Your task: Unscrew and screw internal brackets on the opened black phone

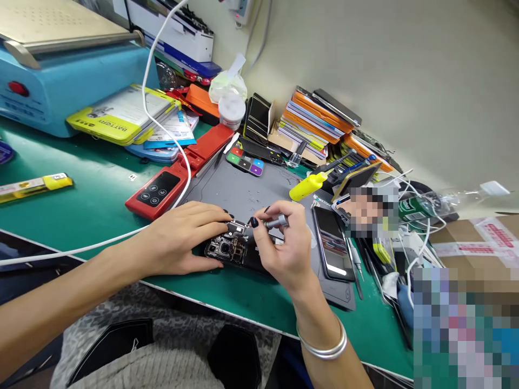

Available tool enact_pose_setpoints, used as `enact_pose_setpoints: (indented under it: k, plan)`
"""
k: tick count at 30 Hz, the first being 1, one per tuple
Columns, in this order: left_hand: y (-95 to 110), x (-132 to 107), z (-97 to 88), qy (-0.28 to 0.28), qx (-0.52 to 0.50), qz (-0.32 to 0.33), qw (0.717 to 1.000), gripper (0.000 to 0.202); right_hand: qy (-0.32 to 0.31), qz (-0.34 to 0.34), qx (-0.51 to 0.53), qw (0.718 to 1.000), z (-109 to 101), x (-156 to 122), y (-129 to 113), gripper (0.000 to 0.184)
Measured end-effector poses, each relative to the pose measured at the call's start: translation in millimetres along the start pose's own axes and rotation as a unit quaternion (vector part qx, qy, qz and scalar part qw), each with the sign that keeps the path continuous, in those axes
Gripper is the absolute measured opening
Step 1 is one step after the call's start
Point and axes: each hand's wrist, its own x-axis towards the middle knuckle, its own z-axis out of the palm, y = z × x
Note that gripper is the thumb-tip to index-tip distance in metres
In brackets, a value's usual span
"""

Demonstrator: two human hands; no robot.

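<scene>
head view: the left hand (190, 237) holds an opened phone (224, 249) at its camera end, fingers laid across the far side and thumb along the near side. the phone lies at the near edge of a gray mat (243, 186) on a green table (101, 162), its inner parts bare. the right hand (287, 243) pinches a small gray screwdriver (279, 221) between thumb and fingers above the phone; whether its tip touches the parts, i cannot tell. just beside that hand, a second phone (333, 243) rests face up on the mat. past it stands out a yellow bottle (308, 186), tilted. a red device (156, 192) with buttons sits near the left hand, a white cable (184, 162) running over it.
</scene>
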Motion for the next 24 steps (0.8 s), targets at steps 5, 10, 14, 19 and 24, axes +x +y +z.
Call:
enact_pose_setpoints:
  k: [5, 10, 14, 19, 24]
  plan:
    - [0, 1, 0.4, -0.002, -0.001, -0.006, 1.000, 0.035, 0.014, -0.016, -0.026, 0.999, 2, -1, 0, 0.026]
    - [-1, 0, -0.1, -0.006, -0.008, -0.010, 1.000, 0.034, 0.039, -0.008, -0.040, 0.998, 1, -4, 3, 0.026]
    - [0, 0, -3.4, -0.010, -0.011, -0.014, 1.000, 0.035, 0.065, 0.005, -0.048, 0.997, -2, -3, 7, 0.025]
    - [1, 10, -4.0, -0.028, -0.024, -0.029, 0.999, 0.057, 0.076, 0.030, -0.073, 0.994, -4, 3, 13, 0.024]
    - [-2, 18, 7.4, -0.027, -0.017, -0.033, 0.999, 0.060, 0.057, 0.029, -0.097, 0.993, -4, 5, 14, 0.024]
